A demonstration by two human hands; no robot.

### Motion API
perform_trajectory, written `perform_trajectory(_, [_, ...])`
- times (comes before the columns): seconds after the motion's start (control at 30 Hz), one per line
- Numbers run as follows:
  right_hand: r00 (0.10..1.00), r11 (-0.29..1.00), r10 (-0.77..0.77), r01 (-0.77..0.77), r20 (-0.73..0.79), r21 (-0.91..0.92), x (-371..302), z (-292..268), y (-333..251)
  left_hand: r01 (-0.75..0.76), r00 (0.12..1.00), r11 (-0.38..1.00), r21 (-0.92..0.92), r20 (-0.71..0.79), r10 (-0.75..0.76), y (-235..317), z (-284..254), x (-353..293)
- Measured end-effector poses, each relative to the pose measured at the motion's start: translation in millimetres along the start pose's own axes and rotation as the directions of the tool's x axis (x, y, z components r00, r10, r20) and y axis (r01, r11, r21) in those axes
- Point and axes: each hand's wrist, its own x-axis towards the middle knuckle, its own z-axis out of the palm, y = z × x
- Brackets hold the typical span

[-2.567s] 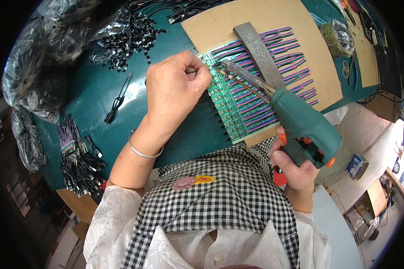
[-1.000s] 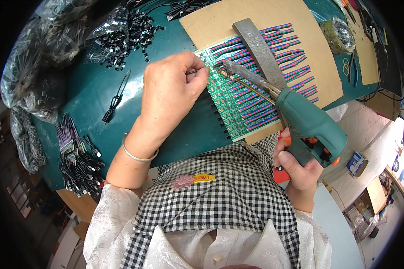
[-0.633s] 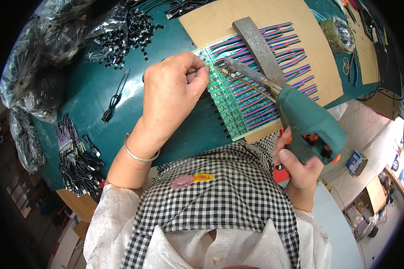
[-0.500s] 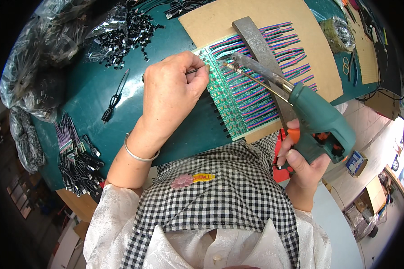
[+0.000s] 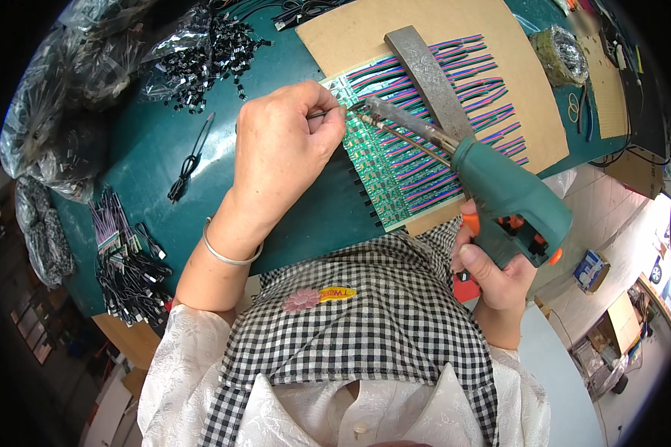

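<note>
A green soldering gun (image 5: 511, 190) with an orange trigger is gripped in my right hand (image 5: 499, 276). Its hot tip and thin feed tube reach up-left to the panel of green circuit boards (image 5: 373, 160), close by my left fingers. My left hand (image 5: 287, 141) is closed in a pinch on a thin black cable (image 5: 317, 115) at the panel's left edge. Red, blue, green and black wires (image 5: 492, 112) run right from the boards in rows. Across these wires lies a dark metal bar (image 5: 429, 82). Under it all is a brown board (image 5: 529, 89).
One coiled black cable (image 5: 188, 167) lies left of my left hand. Heaps of black connectors (image 5: 209, 63), bundled cables (image 5: 130, 276) and plastic bags (image 5: 74, 97) cover the table's left side. A roll of wire in clear wrap (image 5: 559, 56) stands at far right, with pliers (image 5: 587, 112) near it.
My right hand has brought the soldering gun left, so its tip is now nearer my left fingers at the panel edge. My left hand has barely moved.
</note>
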Motion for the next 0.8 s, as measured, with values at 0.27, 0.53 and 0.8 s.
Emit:
perform_trajectory(0.27, [0.991, 0.993, -0.016, 0.032, -0.135, 0.117, 11.1, 9.7, -12.2, -0.001, 1.0, 1.0, -0.009, -0.007, 0.001, 0.1, -1.7, 1.9])
perform_trajectory(0.53, [0.977, 0.963, -0.088, 0.133, -0.194, 0.234, 12.3, -6.5, -19.2, -0.002, 1.0, 1.0, 0.012, 0.026, 0.002, 6.6, -5.5, 0.7])
perform_trajectory(0.8, [0.804, 0.758, -0.435, 0.57, -0.405, 0.317, 27.4, -73.8, -35.3, 0.027, 1.0, 0.996, -0.086, -0.003, -0.028, 13.1, -11.2, -8.6])
